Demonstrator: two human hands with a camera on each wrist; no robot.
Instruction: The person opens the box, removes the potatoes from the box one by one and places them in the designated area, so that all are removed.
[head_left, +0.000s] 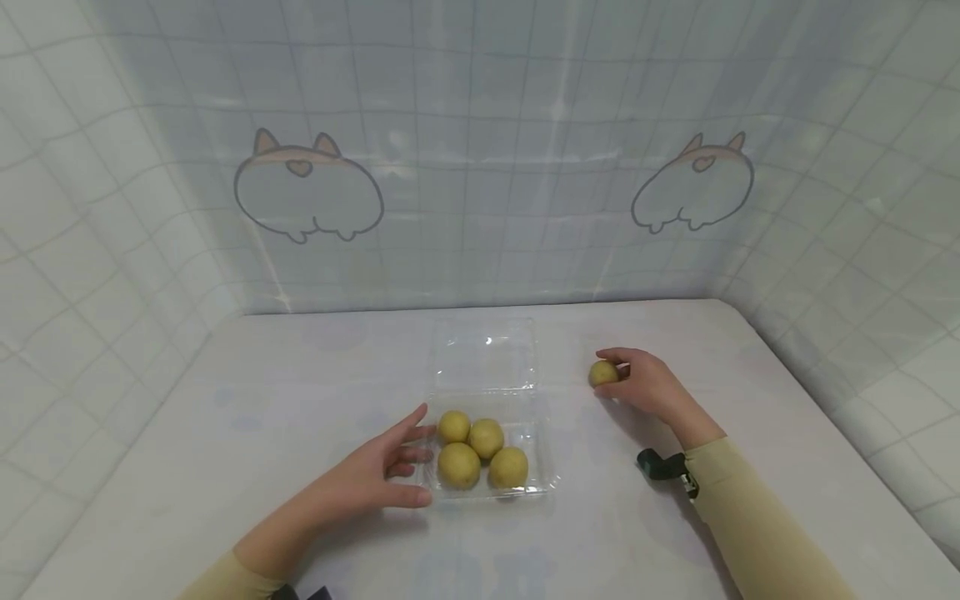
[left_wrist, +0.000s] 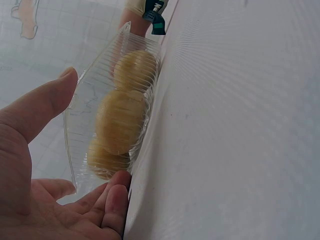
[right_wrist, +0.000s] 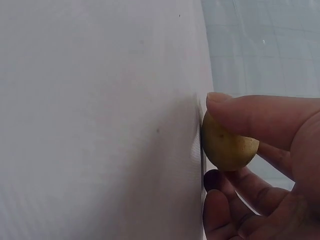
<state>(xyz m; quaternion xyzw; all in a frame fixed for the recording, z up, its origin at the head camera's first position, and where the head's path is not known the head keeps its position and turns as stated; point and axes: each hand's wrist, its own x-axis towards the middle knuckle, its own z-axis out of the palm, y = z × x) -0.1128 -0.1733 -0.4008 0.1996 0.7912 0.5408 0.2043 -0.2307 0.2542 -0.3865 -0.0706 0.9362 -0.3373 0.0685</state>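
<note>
A clear plastic clamshell box (head_left: 551, 467) lies on the table with its lid (head_left: 486, 358) folded back, away from me. Several small, round, yellow potatoes (head_left: 459, 465) sit in its base, and they show through the ribbed wall in the left wrist view (left_wrist: 120, 120). Beside the box's left wall is my left hand (head_left: 367, 475), thumb and fingers spread along that side; its fingertips (left_wrist: 117, 200) are at the wall's lower edge. Off to the right of the box, my right hand (head_left: 648, 387) pinches a single potato (right_wrist: 230, 145) between thumb and fingers, at the table surface.
The white-covered table (head_left: 300, 375) ends at a pale checked curtain (head_left: 480, 183) with cartoon animal drawings, which also rises on both sides. A dark wrist strap mount (head_left: 660, 465) sits at my right sleeve.
</note>
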